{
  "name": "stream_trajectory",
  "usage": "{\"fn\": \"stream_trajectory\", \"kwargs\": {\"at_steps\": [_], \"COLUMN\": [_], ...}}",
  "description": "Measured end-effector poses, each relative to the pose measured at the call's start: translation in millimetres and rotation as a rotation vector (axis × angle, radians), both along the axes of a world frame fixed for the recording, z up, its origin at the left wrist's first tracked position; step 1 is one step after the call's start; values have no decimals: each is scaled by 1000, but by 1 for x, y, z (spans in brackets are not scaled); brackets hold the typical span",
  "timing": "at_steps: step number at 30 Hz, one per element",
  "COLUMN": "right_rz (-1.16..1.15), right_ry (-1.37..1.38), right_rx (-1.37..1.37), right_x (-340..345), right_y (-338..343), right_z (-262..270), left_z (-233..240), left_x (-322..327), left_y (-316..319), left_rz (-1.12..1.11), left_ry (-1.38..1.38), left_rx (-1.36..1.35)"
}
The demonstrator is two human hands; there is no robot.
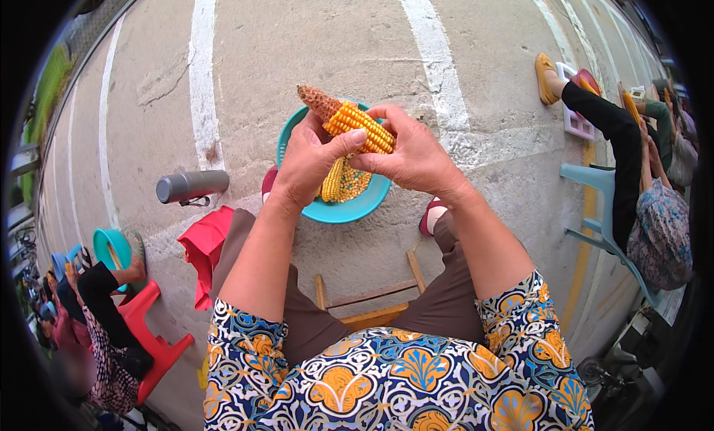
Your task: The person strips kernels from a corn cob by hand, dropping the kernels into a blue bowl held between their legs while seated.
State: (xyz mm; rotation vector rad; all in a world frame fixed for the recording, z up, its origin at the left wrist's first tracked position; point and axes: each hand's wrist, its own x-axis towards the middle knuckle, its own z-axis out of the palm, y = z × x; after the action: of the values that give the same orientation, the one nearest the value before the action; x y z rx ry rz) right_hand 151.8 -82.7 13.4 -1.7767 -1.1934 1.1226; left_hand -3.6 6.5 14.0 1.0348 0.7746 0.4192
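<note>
Both hands hold one ear of dried yellow corn (363, 128) above a turquoise plastic basin (357, 212) on the ground. The ear lies aslant; its upper left end is a bare reddish-brown cob tip, and rows of kernels cover the rest. My left hand (312, 157) grips the ear from the left, its thumb lying across the kernels. Around the lower right end, my right hand (413, 152) closes with thumb and fingers. In the basin rest loose kernels (355, 186) and at least one more yellow ear (333, 180), partly hidden by the hands.
A grey flask (192, 186) lies left on the concrete, near a red bag or cloth (207, 247). My shoes flank the basin. Seated people with corn are at both sides, beside a red plastic stool (150, 330), a light-blue chair (599, 208) and another turquoise basin (103, 244).
</note>
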Motion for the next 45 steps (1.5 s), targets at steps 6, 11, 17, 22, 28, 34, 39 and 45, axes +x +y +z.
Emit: {"fn": "stream_trajectory", "kwargs": {"at_steps": [6,11,17,22,28,34,39,45], "right_rz": [98,64,4,-23,-100,-64,-41,-17], "right_ry": [23,-416,-510,-188,185,222,248,221], "right_rx": [-58,-172,-38,-85,-55,-81,-94,-114], "right_x": [3,-1,1,0,-4,-5,-6,-4], "right_y": [-4,-1,-5,-1,0,1,0,-1], "right_z": [-4,7,0,2,-4,-1,1,1], "left_z": [2,-14,-17,-12,-9,-11,-10,-8], "left_x": [1,2,-7,-8,-6,-4,-3,-2], "left_y": [-3,1,11,6,5,4,2,0], "left_rz": [-37,187,438,344,329,332,317,308], "left_ry": [-75,104,203,165,132,164,205,220], "left_rx": [39,232,319,345,419,540,640,598]}}
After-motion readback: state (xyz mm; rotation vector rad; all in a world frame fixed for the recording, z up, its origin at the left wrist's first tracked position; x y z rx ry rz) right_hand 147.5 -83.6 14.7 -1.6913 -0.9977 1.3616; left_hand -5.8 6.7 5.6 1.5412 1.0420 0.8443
